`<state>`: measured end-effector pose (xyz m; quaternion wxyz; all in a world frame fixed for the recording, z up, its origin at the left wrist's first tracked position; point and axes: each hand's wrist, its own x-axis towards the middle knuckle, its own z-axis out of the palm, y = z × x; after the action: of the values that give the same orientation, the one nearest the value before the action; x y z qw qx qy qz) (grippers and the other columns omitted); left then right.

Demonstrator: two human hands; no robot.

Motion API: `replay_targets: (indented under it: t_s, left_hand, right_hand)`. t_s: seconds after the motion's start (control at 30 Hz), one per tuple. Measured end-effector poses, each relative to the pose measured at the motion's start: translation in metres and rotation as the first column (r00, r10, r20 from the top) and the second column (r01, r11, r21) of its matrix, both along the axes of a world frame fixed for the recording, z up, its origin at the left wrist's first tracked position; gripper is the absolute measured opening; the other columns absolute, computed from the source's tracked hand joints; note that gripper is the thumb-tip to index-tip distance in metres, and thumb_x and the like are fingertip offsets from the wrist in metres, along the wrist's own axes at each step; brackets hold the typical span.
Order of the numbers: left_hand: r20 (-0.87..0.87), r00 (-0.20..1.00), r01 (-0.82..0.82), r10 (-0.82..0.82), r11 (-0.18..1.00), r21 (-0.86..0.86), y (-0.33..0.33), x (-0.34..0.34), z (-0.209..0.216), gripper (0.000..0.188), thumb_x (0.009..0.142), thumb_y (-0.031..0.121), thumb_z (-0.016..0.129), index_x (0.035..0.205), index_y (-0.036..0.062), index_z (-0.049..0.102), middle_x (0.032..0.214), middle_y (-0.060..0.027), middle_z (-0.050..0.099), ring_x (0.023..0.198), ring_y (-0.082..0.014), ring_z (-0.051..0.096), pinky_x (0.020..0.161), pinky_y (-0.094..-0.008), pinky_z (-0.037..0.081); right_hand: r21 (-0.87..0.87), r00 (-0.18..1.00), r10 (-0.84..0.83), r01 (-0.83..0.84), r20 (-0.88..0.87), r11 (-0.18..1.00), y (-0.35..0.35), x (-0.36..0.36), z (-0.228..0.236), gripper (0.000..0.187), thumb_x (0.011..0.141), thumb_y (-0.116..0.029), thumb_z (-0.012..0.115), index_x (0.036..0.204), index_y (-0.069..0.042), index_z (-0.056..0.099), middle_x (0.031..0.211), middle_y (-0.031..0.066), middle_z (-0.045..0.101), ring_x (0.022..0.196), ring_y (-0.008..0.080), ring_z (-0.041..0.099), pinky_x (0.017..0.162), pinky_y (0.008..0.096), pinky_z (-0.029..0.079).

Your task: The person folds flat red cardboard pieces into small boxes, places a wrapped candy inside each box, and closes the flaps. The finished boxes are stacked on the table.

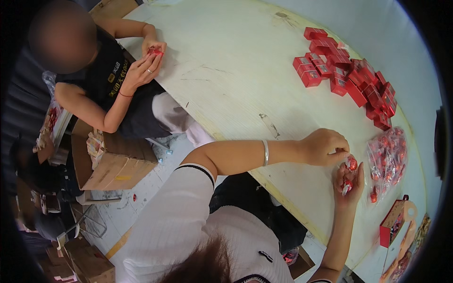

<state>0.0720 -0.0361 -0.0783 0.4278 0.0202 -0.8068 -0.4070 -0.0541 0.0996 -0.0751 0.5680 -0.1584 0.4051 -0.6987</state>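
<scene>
My left hand (326, 147), with a silver bangle on its wrist, has its fingers pinched together at a red wrapped candy (351, 163). Just below it my right hand (349, 185) is turned palm up, its fingers curled round the candies. A second red wrapped candy (347, 186) with shiny wrapper ends rests in that palm. Both hands are above the white table (226, 85). To their right lies a clear plastic bag (388, 155) full of similar red candies, with a loose candy (373, 197) by its lower edge.
Several small red boxes (339, 66) are heaped at the far right. Nearer stands an opened red box (392, 224) with a cord. Across the table's left edge a co-worker (108, 80) holds a small red thing in both hands. A cardboard box (118, 162) stands beside them.
</scene>
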Motion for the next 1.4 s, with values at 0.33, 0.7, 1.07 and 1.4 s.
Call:
replay_targets:
  t_s: [0.33,0.7,1.07,1.4]
  left_hand:
    - [-0.24,0.966,-0.138,0.097,0.978,-0.158,0.002,0.056,0.07,0.009,0.075,0.004,0.061,0.084,0.0045,0.061,0.079,-0.0077,0.062,0.073,-0.0224,0.058,0.066,-0.0305,0.046]
    - [0.207,0.198,-0.588,0.958,0.285,-0.757,-0.057,0.154,0.048,0.077,0.072,0.048,0.063,0.129,0.0023,0.037,0.113,-0.0229,0.052,0.099,-0.0328,0.056,0.083,-0.0391,0.044]
    - [0.754,0.526,-0.438,0.394,0.885,-0.157,-0.055,0.096,0.035,0.062,0.068,0.03,0.072,0.114,-0.0001,0.044,0.093,-0.0166,0.059,0.084,-0.0263,0.057,0.074,-0.0324,0.045]
    - [0.342,0.94,-0.022,0.021,1.0,-0.001,-0.002,-0.025,0.06,0.074,0.071,0.021,0.072,0.129,0.0025,0.031,0.127,-0.0182,0.041,0.116,-0.0313,0.042,0.092,-0.037,0.038]
  right_hand:
    - [0.022,0.998,-0.029,0.03,-0.048,0.999,0.0,-0.01,-0.008,0.034,0.091,-0.036,0.04,0.103,-0.008,0.054,0.069,0.0028,0.057,0.047,0.0093,0.044,0.037,0.0202,0.03]
    - [0.066,1.0,0.022,-0.022,-0.01,0.998,0.002,-0.013,-0.007,0.032,0.087,-0.036,0.048,0.098,-0.007,0.056,0.07,0.007,0.059,0.053,0.0122,0.05,0.045,0.0236,0.038]
    - [-0.026,0.992,-0.071,0.069,-0.1,0.997,-0.001,-0.008,0.001,0.026,0.087,-0.028,0.053,0.093,-0.003,0.056,0.078,0.0081,0.06,0.057,0.01,0.051,0.048,0.0211,0.038]
    - [-0.424,0.333,-0.474,0.215,-0.815,0.88,0.011,-0.025,0.105,0.024,0.077,-0.017,0.066,0.096,-0.004,0.06,0.077,-0.0001,0.056,0.053,0.006,0.047,0.046,0.0204,0.036]
